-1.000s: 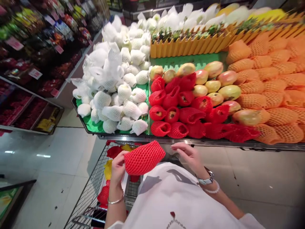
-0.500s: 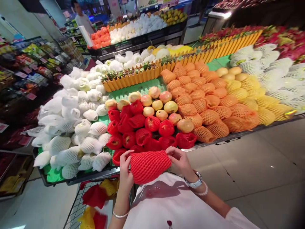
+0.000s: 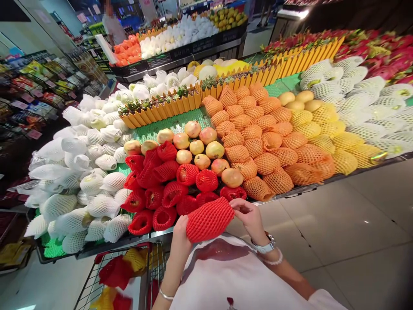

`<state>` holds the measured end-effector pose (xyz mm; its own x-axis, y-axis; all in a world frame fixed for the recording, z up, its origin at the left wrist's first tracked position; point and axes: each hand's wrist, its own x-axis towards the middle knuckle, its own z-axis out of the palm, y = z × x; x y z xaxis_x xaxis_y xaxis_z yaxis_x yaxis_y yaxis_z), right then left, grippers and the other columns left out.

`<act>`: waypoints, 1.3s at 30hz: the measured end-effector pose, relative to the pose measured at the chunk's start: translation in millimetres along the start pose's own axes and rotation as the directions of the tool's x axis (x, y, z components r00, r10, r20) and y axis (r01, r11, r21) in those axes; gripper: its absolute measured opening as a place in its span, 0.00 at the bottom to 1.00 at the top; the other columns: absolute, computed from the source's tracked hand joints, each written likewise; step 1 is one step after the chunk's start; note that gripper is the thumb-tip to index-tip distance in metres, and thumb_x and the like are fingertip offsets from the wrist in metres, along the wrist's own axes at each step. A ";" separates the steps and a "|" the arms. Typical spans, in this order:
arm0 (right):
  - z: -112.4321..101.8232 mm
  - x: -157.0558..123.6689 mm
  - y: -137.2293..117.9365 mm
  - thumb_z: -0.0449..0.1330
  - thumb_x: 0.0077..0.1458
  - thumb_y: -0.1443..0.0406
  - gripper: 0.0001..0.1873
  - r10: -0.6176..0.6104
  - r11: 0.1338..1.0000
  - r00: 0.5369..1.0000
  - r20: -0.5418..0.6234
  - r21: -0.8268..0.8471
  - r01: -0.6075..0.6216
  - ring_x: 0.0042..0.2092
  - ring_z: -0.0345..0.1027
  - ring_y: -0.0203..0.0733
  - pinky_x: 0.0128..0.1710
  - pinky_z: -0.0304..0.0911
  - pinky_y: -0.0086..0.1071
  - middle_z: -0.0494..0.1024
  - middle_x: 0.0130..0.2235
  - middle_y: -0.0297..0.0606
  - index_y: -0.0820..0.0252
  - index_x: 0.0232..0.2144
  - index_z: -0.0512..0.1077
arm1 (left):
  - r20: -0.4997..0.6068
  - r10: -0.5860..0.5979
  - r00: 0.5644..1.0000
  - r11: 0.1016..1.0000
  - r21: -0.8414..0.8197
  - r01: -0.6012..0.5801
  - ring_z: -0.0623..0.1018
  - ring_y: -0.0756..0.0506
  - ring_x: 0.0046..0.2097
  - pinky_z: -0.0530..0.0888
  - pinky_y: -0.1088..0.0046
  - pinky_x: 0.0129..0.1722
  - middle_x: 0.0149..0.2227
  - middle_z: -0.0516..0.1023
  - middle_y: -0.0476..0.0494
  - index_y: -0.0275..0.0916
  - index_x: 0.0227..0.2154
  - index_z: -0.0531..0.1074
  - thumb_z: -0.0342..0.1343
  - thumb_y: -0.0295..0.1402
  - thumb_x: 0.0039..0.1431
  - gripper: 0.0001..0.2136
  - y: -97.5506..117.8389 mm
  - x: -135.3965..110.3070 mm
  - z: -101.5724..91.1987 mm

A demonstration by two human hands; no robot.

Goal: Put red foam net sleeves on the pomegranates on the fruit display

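Observation:
I hold a red foam net sleeve [image 3: 209,218] in front of my chest with both hands. My left hand [image 3: 180,239] grips its lower left end. At the sleeve's upper right end my right hand [image 3: 250,217] pinches the edge; a watch and a bead bracelet sit on that wrist. Just beyond my hands the fruit display stand [image 3: 112,243] carries red-netted fruit [image 3: 167,189] and bare pomegranates [image 3: 206,150].
A wire shopping cart [image 3: 106,275] with red and yellow nets stands below left. White-netted fruit [image 3: 80,181] lies left, orange-netted fruit [image 3: 258,142] and yellow-netted fruit [image 3: 335,133] right. A yellow picket divider [image 3: 167,110] runs behind. Tiled floor [image 3: 355,241] opens to the right. A person [image 3: 111,26] stands far back.
My view has swung up and right, so the display shows more widely. My right hand came onto the red sleeve's end, and both hands now hold it slightly nearer the stand.

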<state>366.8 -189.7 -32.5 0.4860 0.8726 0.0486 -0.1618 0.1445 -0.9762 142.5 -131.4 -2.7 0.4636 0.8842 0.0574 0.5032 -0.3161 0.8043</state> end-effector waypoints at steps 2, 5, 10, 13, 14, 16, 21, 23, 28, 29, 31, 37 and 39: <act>-8.2 1.9 1.5 0.65 0.51 0.58 0.09 -0.027 0.996 0.998 0.050 -0.085 0.032 0.37 0.75 0.45 0.38 0.72 0.36 0.82 0.33 0.40 0.57 0.28 0.79 | 0.097 -0.077 0.992 0.993 -0.081 0.085 0.73 0.43 0.34 0.68 0.69 0.35 0.30 0.77 0.43 0.36 0.28 0.75 0.51 0.32 0.56 0.09 5.4 4.9 3.9; -17.0 6.1 4.0 0.58 0.57 0.58 0.13 0.051 0.980 0.979 0.197 -0.199 -0.011 0.39 0.76 0.46 0.40 0.72 0.37 0.83 0.35 0.40 0.58 0.34 0.79 | 0.247 -0.171 0.954 0.942 -0.241 0.232 0.73 0.45 0.33 0.70 0.71 0.34 0.28 0.78 0.46 0.33 0.27 0.76 0.52 0.32 0.56 0.10 11.4 12.0 7.8; -18.8 8.8 7.8 0.53 0.59 0.60 0.16 0.112 0.936 0.969 0.218 -0.350 -0.030 0.32 0.72 0.42 0.33 0.67 0.32 0.79 0.29 0.37 0.61 0.34 0.78 | -0.035 -0.152 0.988 0.920 -0.370 0.128 0.77 0.43 0.42 0.73 0.69 0.44 0.38 0.81 0.43 0.35 0.37 0.78 0.56 0.32 0.54 0.10 10.5 16.4 11.5; -15.5 9.3 5.9 0.57 0.57 0.62 0.12 0.091 0.933 0.967 0.236 -0.361 0.001 0.31 0.70 0.42 0.31 0.66 0.31 0.78 0.28 0.36 0.61 0.30 0.79 | -0.201 -0.121 0.972 0.929 -0.368 0.039 0.78 0.42 0.47 0.73 0.68 0.49 0.44 0.80 0.40 0.37 0.42 0.76 0.60 0.34 0.53 0.14 5.8 14.6 12.2; -14.1 9.6 4.7 0.58 0.55 0.64 0.10 0.056 0.935 0.969 0.240 -0.354 0.034 0.33 0.71 0.42 0.33 0.67 0.32 0.79 0.30 0.36 0.61 0.29 0.79 | -0.201 -0.116 0.973 0.921 -0.388 0.029 0.78 0.41 0.48 0.73 0.67 0.51 0.45 0.80 0.39 0.37 0.44 0.75 0.61 0.36 0.52 0.16 3.7 13.7 12.6; -11.7 10.4 2.1 0.59 0.54 0.66 0.09 -0.042 0.936 0.972 0.231 -0.332 0.119 0.36 0.73 0.43 0.36 0.68 0.33 0.80 0.34 0.38 0.59 0.29 0.80 | -0.153 -0.111 0.982 0.899 -0.436 0.034 0.78 0.40 0.50 0.73 0.66 0.52 0.48 0.79 0.36 0.36 0.48 0.73 0.62 0.41 0.53 0.22 -1.4 11.4 14.1; -11.0 9.1 1.6 0.59 0.55 0.68 0.10 -0.257 0.913 0.951 0.172 -0.278 0.298 0.38 0.76 0.44 0.39 0.71 0.34 0.82 0.37 0.40 0.55 0.30 0.81 | -0.013 -0.141 0.990 0.883 -0.453 0.120 0.68 0.35 0.63 0.65 0.58 0.63 0.60 0.69 0.32 0.37 0.57 0.65 0.58 0.54 0.53 0.34 -21.5 1.2 20.4; -12.6 7.3 2.6 0.59 0.54 0.69 0.10 -0.294 0.901 0.932 0.210 -0.266 0.344 0.39 0.76 0.45 0.41 0.72 0.36 0.82 0.38 0.41 0.55 0.32 0.81 | 0.029 -0.181 0.983 0.873 -0.456 0.174 0.62 0.34 0.67 0.59 0.56 0.66 0.65 0.63 0.31 0.38 0.62 0.60 0.58 0.56 0.52 0.39 -29.0 -3.9 21.0; -14.3 3.9 0.0 0.57 0.54 0.70 0.14 -0.198 0.886 0.845 0.497 -0.278 0.371 0.40 0.77 0.45 0.42 0.73 0.36 0.83 0.39 0.42 0.59 0.41 0.78 | 0.172 -0.133 0.976 0.890 -0.413 0.194 0.53 0.35 0.70 0.47 0.55 0.70 0.69 0.54 0.34 0.39 0.66 0.52 0.58 0.51 0.55 0.40 -28.5 -7.8 10.7; -13.9 3.7 -1.0 0.55 0.55 0.70 0.14 -0.174 0.886 0.828 0.533 -0.282 0.368 0.39 0.77 0.44 0.40 0.72 0.35 0.83 0.39 0.42 0.59 0.41 0.78 | 0.206 -0.103 0.973 0.896 -0.406 0.181 0.54 0.35 0.70 0.48 0.55 0.70 0.69 0.55 0.35 0.39 0.66 0.53 0.59 0.50 0.55 0.40 -25.5 -6.8 7.5; -12.6 3.6 -2.5 0.51 0.58 0.71 0.15 -0.140 0.892 0.805 0.576 -0.279 0.355 0.37 0.76 0.43 0.37 0.72 0.33 0.83 0.37 0.41 0.60 0.40 0.78 | 0.253 -0.057 0.966 0.896 -0.414 0.161 0.57 0.35 0.69 0.51 0.55 0.69 0.68 0.57 0.35 0.39 0.66 0.53 0.61 0.48 0.54 0.40 -19.1 -4.5 2.2; -11.2 1.1 -1.6 0.56 0.60 0.66 0.12 -0.166 0.891 0.793 0.586 -0.256 0.375 0.34 0.74 0.42 0.39 0.71 0.34 0.81 0.32 0.39 0.58 0.29 0.78 | 0.312 -0.115 0.943 0.863 -0.439 0.251 0.55 0.32 0.69 0.51 0.53 0.69 0.68 0.55 0.34 0.40 0.68 0.45 0.64 0.48 0.50 0.48 -15.9 -4.9 4.4; -13.5 -0.1 -0.1 0.55 0.61 0.64 0.12 -0.145 0.883 0.804 0.577 -0.291 0.368 0.34 0.75 0.43 0.38 0.72 0.35 0.81 0.32 0.39 0.58 0.30 0.78 | 0.345 -0.120 0.931 0.858 -0.436 0.272 0.54 0.31 0.69 0.50 0.51 0.69 0.69 0.53 0.33 0.41 0.69 0.39 0.66 0.47 0.49 0.52 -19.3 -6.7 9.1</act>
<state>378.4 -196.1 -35.3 -0.0815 0.9496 0.3026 0.2860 0.3131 -0.9056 136.3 -134.3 -24.0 0.6226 0.7426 -0.2468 0.2398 0.1193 0.9635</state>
